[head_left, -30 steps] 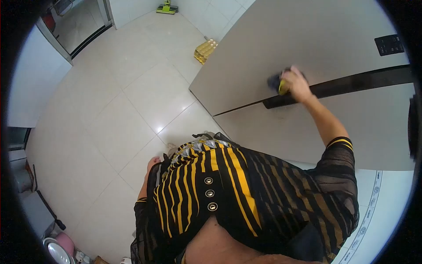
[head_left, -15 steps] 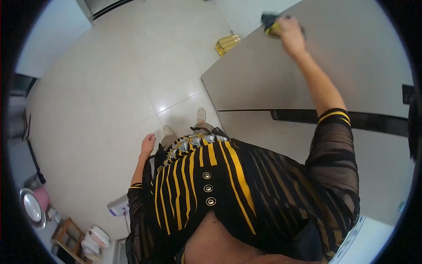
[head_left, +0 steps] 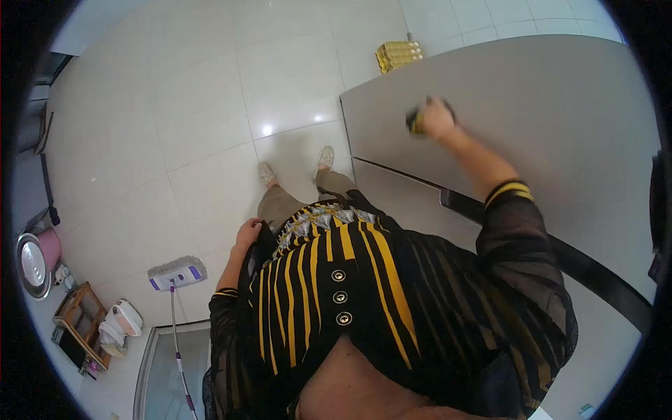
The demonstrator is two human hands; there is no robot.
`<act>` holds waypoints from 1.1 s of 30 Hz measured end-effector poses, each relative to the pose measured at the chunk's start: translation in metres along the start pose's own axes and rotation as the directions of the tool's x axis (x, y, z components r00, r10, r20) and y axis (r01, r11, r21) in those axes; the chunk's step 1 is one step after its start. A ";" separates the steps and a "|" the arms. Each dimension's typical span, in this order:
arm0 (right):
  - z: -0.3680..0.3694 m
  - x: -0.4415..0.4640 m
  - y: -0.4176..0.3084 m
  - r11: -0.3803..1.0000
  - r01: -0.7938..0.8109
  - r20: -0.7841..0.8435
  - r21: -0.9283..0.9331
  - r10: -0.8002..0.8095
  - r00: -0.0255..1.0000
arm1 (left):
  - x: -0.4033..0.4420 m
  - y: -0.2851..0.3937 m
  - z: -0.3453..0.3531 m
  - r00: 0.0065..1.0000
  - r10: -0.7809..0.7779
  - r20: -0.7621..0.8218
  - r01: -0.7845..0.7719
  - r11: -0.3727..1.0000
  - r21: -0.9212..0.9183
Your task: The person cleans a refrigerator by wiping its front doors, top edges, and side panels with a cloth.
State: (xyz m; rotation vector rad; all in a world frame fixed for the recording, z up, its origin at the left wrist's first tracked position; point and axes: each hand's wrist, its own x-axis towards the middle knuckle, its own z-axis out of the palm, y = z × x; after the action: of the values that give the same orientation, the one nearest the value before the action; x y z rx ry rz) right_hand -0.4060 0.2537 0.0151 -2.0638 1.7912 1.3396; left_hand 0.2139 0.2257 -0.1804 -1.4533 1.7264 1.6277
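Observation:
My right hand (head_left: 439,120) is closed around a dark cloth with yellow on it (head_left: 415,122), slightly blurred by motion. The cloth is pressed against a wide grey door (head_left: 546,105), which looks like a refrigerator's. My left hand (head_left: 248,232) is down by my hip. Its fingers are closed at the edge of my black garment (head_left: 262,245), which is drawn out a little toward them.
A dark handle strip (head_left: 462,204) crosses the grey front. Beyond its far edge lies a stack of yellow packages (head_left: 399,54). A flat mop (head_left: 176,274) stands at the left, near a small wooden cabinet (head_left: 85,315) and a pink pot (head_left: 50,248). Pale tiles (head_left: 203,126) cover the floor.
My right hand has drawn the cloth across the door, closer to my body. My left hand has come to my garment's edge. The view has shifted, and the mop shows more fully.

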 end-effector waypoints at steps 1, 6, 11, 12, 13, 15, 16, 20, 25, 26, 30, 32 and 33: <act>-0.018 0.025 0.029 0.994 -0.071 -0.147 -0.086 0.058 0.987 | 0.005 -0.001 -0.004 1.000 0.000 0.020 -0.001 1.000 0.021; -0.063 0.080 0.078 0.978 -0.200 -0.255 0.054 0.207 0.944 | 0.040 0.041 0.001 1.000 0.009 0.018 -0.008 1.000 -0.027; 0.075 0.074 -0.052 0.993 0.059 0.019 0.103 -0.062 0.998 | 0.066 0.053 0.041 0.999 -0.026 0.048 0.023 0.998 0.066; 0.081 0.051 -0.089 0.993 0.104 0.120 0.054 -0.110 0.987 | 0.072 0.043 0.053 0.995 -0.025 0.101 0.013 0.992 0.122; 0.094 0.038 -0.119 0.951 0.238 0.367 0.196 -0.296 0.882 | 0.069 0.035 0.067 0.993 -0.045 0.109 0.034 0.994 0.106; 0.125 -0.006 -0.153 0.876 0.404 0.244 0.265 -0.466 0.851 | 0.061 0.026 0.090 0.997 -0.037 0.066 0.014 0.950 0.313; 0.127 0.005 -0.154 0.870 0.415 0.243 0.265 -0.477 0.845 | 0.059 0.025 0.095 0.997 -0.048 0.066 0.025 0.951 0.308; 0.071 0.082 -0.104 0.930 0.316 0.393 0.187 -0.366 0.844 | 0.060 0.036 0.111 0.994 -0.109 0.011 0.099 0.943 0.319; 0.062 0.215 -0.001 0.996 0.088 -0.150 0.006 -0.086 0.985 | 0.096 0.045 0.107 0.982 -0.186 0.023 0.171 0.938 0.302; 0.064 0.222 -0.002 0.996 0.094 -0.146 0.010 -0.091 0.985 | 0.101 0.044 0.111 0.981 -0.193 0.028 0.175 0.937 0.303; 0.125 0.233 -0.050 0.985 0.095 -0.206 -0.144 -0.124 0.971 | 0.106 0.044 0.123 0.993 -0.112 -0.047 0.122 0.910 0.396; 0.175 0.200 -0.104 0.973 0.213 -0.230 -0.091 -0.229 0.946 | 0.111 0.047 0.124 0.992 -0.064 -0.110 0.106 0.894 0.436; 0.177 0.187 -0.137 0.960 0.281 0.128 0.004 -0.279 0.952 | 0.115 0.047 0.124 0.988 -0.033 -0.148 0.093 0.903 0.419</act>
State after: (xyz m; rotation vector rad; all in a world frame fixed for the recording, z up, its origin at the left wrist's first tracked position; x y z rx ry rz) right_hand -0.4010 0.2574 -0.2767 -2.0901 1.3789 1.3691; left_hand 0.0819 0.2777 -0.2830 -1.4088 1.9350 1.0445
